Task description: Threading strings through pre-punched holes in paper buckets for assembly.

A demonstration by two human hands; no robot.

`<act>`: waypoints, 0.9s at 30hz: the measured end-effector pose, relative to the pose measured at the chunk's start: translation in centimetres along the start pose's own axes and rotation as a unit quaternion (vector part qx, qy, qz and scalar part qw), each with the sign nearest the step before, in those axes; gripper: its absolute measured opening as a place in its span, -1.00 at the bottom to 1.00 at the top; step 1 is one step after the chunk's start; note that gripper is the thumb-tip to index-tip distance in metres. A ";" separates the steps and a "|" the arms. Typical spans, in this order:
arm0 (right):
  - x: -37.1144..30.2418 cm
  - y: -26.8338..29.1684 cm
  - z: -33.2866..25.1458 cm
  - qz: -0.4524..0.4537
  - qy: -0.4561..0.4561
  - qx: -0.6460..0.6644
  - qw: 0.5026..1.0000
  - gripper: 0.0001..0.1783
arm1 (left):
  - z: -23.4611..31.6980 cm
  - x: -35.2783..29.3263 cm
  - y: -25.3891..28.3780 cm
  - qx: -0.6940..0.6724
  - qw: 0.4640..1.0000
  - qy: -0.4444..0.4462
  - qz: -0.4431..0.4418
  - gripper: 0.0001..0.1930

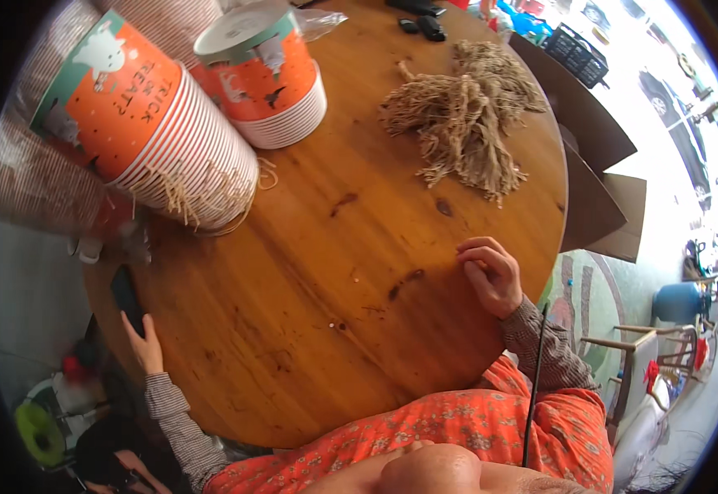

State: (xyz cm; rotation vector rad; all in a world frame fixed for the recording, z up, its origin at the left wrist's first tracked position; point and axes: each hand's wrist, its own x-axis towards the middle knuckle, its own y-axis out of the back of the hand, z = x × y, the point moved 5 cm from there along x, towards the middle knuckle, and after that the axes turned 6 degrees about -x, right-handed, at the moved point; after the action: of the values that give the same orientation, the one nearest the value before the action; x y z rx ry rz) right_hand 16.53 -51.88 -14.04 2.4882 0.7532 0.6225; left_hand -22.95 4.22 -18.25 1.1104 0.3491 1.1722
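My left hand (146, 344) is at the table's left edge, its thumb and finger around the near end of a dark, flat, phone-like object (125, 292). My right hand (493, 276) rests at the right side of the wooden table (309, 272), fingers loosely curled in and nothing visible in them. Beyond it lies a heap of tan twine cords (470, 115), knotted and frayed at the ends. At the far left a tall stack of orange and green printed paper buckets (140, 107) leans upside down, with loose cord loops (186, 193) over its lower rims.
A shorter stack of the same buckets (264, 82) stands beside the tall one. Plastic-wrapped stacks (37, 173) fill the far left. Small black objects (425, 29) lie at the far edge. An open cardboard box (594, 156) is right of the table, with a wooden chair (635, 362) nearer.
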 end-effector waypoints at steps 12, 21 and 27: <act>-0.2 0.3 0.5 0.008 -0.016 0.004 1.000 -0.89 | -10.8 12.4 1.7 0.039 0.999 -0.020 -0.032 -0.26; 7.7 -1.6 -2.2 -0.011 0.028 0.033 0.999 -0.81 | 0.6 1.0 -3.2 -0.168 0.985 -0.035 -0.028 -0.42; 13.9 -2.2 -1.1 0.046 0.038 0.217 0.974 -0.79 | 25.0 -11.5 -6.3 -0.203 0.947 -0.239 -0.070 -0.58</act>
State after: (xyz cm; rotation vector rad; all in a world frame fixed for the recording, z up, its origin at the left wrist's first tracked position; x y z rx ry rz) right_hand 25.49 -41.56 -10.38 2.9248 0.8861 0.6448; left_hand -5.96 -18.22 -15.42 0.9483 -0.1838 0.7670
